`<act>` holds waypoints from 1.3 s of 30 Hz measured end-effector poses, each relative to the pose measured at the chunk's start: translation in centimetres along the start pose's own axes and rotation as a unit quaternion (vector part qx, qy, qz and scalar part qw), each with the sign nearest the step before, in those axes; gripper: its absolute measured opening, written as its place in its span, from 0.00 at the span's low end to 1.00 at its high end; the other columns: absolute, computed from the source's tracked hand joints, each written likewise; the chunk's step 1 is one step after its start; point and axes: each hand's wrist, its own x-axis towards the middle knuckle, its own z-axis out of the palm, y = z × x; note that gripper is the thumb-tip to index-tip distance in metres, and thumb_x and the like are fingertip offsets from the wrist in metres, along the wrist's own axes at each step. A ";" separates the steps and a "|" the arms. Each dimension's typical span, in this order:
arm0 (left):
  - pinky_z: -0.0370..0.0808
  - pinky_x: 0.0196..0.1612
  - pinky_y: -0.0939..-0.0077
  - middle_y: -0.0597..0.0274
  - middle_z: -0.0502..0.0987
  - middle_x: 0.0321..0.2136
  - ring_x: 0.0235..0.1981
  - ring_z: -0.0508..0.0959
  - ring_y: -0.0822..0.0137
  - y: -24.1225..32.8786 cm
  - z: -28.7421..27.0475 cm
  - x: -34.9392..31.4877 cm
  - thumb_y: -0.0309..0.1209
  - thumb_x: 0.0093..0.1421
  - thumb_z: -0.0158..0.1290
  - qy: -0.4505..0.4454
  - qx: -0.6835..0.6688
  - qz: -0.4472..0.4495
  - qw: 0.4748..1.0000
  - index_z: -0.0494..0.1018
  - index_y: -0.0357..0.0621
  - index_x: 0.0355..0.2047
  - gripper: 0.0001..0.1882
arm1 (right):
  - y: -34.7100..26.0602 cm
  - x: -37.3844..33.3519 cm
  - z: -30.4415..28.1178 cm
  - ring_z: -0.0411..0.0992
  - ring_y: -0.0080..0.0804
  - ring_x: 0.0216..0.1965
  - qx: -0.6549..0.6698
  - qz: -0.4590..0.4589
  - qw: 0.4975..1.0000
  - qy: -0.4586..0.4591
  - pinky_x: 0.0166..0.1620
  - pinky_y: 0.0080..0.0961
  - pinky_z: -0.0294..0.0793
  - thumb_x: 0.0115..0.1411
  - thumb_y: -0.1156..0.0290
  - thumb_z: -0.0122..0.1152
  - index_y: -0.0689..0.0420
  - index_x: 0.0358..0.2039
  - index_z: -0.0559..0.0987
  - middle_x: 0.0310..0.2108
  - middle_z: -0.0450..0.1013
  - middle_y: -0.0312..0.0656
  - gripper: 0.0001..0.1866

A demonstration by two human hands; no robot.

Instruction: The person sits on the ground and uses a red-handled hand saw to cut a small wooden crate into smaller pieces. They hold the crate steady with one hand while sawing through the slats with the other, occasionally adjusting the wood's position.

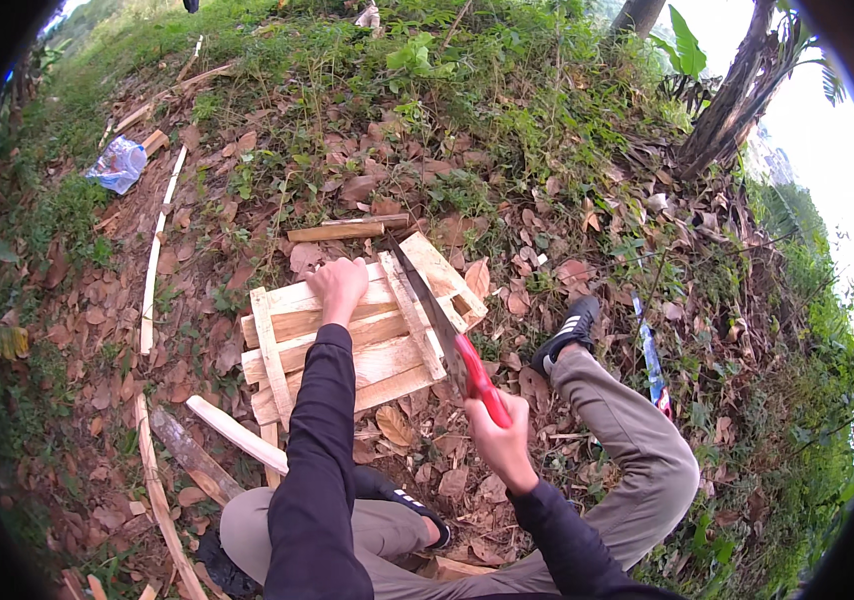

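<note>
A small slatted wooden crate panel (387, 345) lies on the leaf-covered ground in front of me. My left hand (340, 287) presses down on its upper slats. My right hand (500, 438) grips the red handle of a hand saw (444, 330), whose dark blade runs up and left across the panel's right-hand cross batten. My black shoe (567, 334) is planted just right of the panel, and my other foot (402, 500) is tucked below it.
Loose wooden strips (153, 270) and a short plank (237, 435) lie to the left, with another stick (337, 232) above the panel. A crumpled plastic bag (117, 164) sits at upper left. Tree trunks (732, 100) stand at upper right.
</note>
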 end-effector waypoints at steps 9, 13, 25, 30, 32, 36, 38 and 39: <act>0.60 0.64 0.49 0.42 0.79 0.50 0.56 0.76 0.48 -0.3 -0.2 2.1 0.50 0.65 0.40 0.011 -0.037 0.001 0.999 0.81 0.37 0.46 0.30 | 2.3 -2.7 -2.8 0.64 0.14 0.15 -0.015 0.002 1.000 -0.023 0.19 0.17 0.59 0.56 0.75 0.59 0.61 0.20 0.76 0.15 0.68 0.28 0.08; 0.62 0.60 0.54 0.50 0.84 0.41 0.46 0.82 0.54 -3.0 0.1 1.2 0.47 0.65 0.38 0.064 0.027 -0.042 0.997 0.84 0.44 0.39 0.27 | -0.1 0.4 1.7 0.57 0.12 0.17 0.004 -0.043 0.999 -0.007 0.20 0.21 0.53 0.54 0.74 0.59 0.60 0.14 0.69 0.12 0.59 0.26 0.14; 0.62 0.60 0.52 0.47 0.83 0.44 0.50 0.81 0.53 0.1 0.7 1.0 0.48 0.64 0.40 0.053 -0.001 0.000 0.999 0.84 0.42 0.40 0.28 | 0.4 0.8 0.5 0.58 0.14 0.16 -0.026 -0.072 0.997 0.026 0.20 0.24 0.55 0.54 0.72 0.59 0.62 0.14 0.69 0.11 0.59 0.29 0.14; 0.63 0.59 0.51 0.47 0.83 0.43 0.49 0.81 0.53 -2.6 0.9 2.5 0.48 0.64 0.39 0.079 0.003 -0.027 0.997 0.83 0.41 0.41 0.28 | 0.2 2.0 2.1 0.57 0.13 0.16 -0.018 -0.067 0.997 -0.011 0.19 0.22 0.53 0.55 0.74 0.58 0.61 0.15 0.68 0.13 0.60 0.25 0.13; 0.62 0.60 0.52 0.47 0.83 0.44 0.49 0.81 0.53 -2.1 0.7 2.9 0.49 0.65 0.39 0.060 0.010 -0.016 0.998 0.83 0.42 0.42 0.28 | -0.6 -2.6 -1.0 0.57 0.13 0.16 -0.025 -0.055 0.998 -0.013 0.20 0.23 0.54 0.54 0.73 0.58 0.61 0.14 0.68 0.12 0.60 0.27 0.14; 0.58 0.66 0.52 0.46 0.80 0.49 0.55 0.77 0.52 0.0 -0.6 1.4 0.50 0.64 0.39 0.014 -0.009 -0.032 0.999 0.81 0.39 0.47 0.30 | -3.0 -2.0 -1.4 0.57 0.14 0.15 -0.012 -0.038 0.998 0.038 0.20 0.25 0.54 0.53 0.73 0.59 0.61 0.13 0.67 0.11 0.59 0.28 0.15; 0.59 0.66 0.52 0.45 0.81 0.47 0.54 0.78 0.52 -0.2 -0.2 1.1 0.50 0.63 0.39 0.037 0.007 -0.027 0.999 0.82 0.39 0.45 0.30 | -2.9 1.4 -0.2 0.56 0.15 0.16 -0.020 -0.050 0.998 0.020 0.20 0.27 0.54 0.53 0.72 0.58 0.62 0.13 0.66 0.10 0.57 0.30 0.16; 0.59 0.65 0.53 0.45 0.81 0.46 0.53 0.79 0.52 0.0 0.1 0.8 0.50 0.63 0.40 0.042 0.016 -0.024 0.999 0.82 0.38 0.44 0.30 | -2.1 2.9 0.4 0.56 0.13 0.15 -0.043 -0.062 0.997 0.019 0.19 0.24 0.52 0.55 0.74 0.57 0.60 0.14 0.67 0.12 0.59 0.26 0.14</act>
